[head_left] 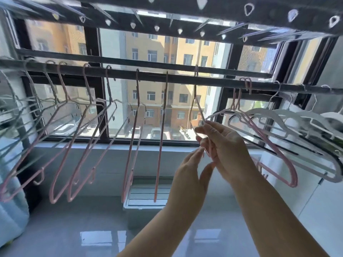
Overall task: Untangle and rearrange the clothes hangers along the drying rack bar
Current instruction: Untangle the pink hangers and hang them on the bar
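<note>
So right hand (222, 145) grips a pink hanger (199, 108) hooked on the bar (130, 76), right of middle; left hand (189, 173) touches it, grip unclear.

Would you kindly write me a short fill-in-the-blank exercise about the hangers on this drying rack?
1. The right hand grips a ___ hanger hooked on the bar.
2. The white hangers are bunched at the bar's ___ end.
3. Behind the bar, a ___ looks onto buildings.
Missing words: pink; right; window.
</note>
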`<state>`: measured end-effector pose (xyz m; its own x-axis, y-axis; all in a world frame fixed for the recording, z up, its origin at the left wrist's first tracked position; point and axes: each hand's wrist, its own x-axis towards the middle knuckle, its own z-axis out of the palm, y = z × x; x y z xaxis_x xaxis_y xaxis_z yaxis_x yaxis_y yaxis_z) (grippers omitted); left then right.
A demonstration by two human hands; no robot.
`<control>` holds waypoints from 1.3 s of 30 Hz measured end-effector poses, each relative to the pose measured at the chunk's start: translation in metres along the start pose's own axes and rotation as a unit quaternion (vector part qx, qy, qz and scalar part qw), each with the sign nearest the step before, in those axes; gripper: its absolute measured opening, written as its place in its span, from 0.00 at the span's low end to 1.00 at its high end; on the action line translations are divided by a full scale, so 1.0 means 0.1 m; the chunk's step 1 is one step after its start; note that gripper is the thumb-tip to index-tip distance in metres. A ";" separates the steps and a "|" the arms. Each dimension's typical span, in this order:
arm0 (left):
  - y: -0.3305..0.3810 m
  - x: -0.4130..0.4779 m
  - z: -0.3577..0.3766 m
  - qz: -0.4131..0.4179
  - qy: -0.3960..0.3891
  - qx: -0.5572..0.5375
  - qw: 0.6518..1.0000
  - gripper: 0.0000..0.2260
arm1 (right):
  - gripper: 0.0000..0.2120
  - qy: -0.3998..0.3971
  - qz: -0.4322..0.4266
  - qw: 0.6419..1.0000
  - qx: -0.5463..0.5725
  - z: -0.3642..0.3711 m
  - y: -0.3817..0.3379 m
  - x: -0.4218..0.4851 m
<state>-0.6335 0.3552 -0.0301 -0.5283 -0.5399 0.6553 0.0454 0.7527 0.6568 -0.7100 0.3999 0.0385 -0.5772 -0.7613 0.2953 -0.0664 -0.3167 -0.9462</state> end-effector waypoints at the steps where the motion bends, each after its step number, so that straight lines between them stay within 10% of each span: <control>1: -0.01 0.00 0.01 -0.003 -0.004 0.003 1.000 0.21 | 0.06 -0.002 0.000 1.000 0.001 -0.01 0.01 0.03; 8: -0.11 -0.04 0.06 -0.051 -0.072 0.021 0.996 0.25 | 0.04 0.019 0.027 0.998 0.060 -0.12 0.16 0.31; 17: -0.51 -0.19 0.05 -0.161 -0.105 0.032 0.981 0.28 | 0.14 0.172 0.089 0.971 -0.143 -0.56 0.74 -0.05; 24: -1.21 -0.23 -0.20 -0.252 -0.114 0.126 0.953 0.32 | 0.07 0.086 0.072 0.964 -0.241 -1.09 0.87 -0.77; 33: -1.39 -0.68 -0.34 -0.266 -0.244 0.023 0.932 0.11 | 0.06 0.089 0.089 0.955 -0.270 -1.65 0.97 -1.08; 39: -1.24 -0.87 -0.42 -0.287 -0.228 0.021 0.930 0.12 | 0.19 0.132 0.054 0.855 -0.498 -1.79 1.40 -0.96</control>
<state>-0.5581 0.2928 -0.1529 -0.7603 -0.6489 -0.0308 -0.3828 0.4091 0.8283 -0.8093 0.5301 -0.1459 -0.7786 -0.5595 0.2842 -0.5862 0.4867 -0.6477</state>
